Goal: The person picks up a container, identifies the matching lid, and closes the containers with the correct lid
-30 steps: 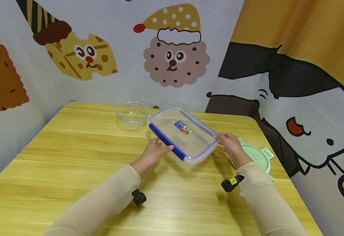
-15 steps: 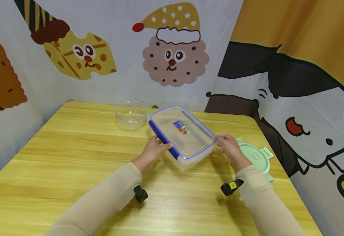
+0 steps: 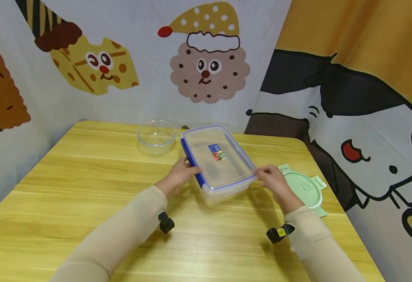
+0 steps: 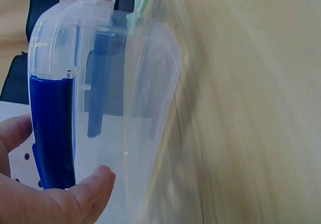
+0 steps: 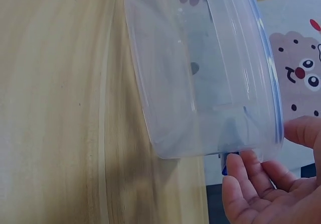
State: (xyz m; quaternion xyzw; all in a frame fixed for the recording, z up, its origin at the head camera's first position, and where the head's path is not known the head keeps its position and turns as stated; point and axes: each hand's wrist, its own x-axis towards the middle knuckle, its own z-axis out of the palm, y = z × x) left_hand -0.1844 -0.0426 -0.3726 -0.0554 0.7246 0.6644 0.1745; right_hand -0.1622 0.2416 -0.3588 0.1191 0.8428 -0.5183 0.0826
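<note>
Both hands hold a clear plastic food container (image 3: 223,172) with a blue-edged lid on it, close over the wooden table. A small printed label (image 3: 216,152) sits on the lid. My left hand (image 3: 178,177) grips the left side at a blue clip (image 4: 52,133), thumb on one side of the rim and fingers on the other. At the near right corner, my right hand (image 3: 276,184) pinches the rim between thumb and fingers. Through the clear wall, another blue clip (image 4: 100,83) shows on the container in the left wrist view.
Behind and left of the container stands a round glass bowl (image 3: 156,149). A round green lid (image 3: 302,190) with side tabs lies to the right, partly behind the right hand. The wooden table (image 3: 86,203) ends at a printed curtain (image 3: 149,78) at the back.
The container has turned a little clockwise as seen from above, its near end swinging left. Both hands have moved with it and keep their hold.
</note>
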